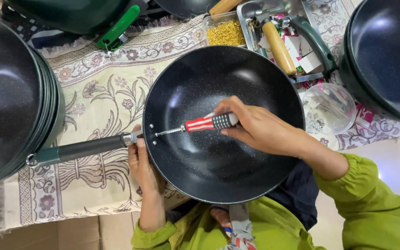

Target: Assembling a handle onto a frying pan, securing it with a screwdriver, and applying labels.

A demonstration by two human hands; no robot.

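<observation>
Two hands are engaged at frame centre. A red-and-white screwdriver is gripped by the right hand, its tip set inside the black frying pan. The pan's rim by the handle is clasped by the left hand.

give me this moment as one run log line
right hand: holds red screwdriver, tip at inner wall of black pan | left hand: steadies pan by handle joint | surface: patterned cloth
</observation>
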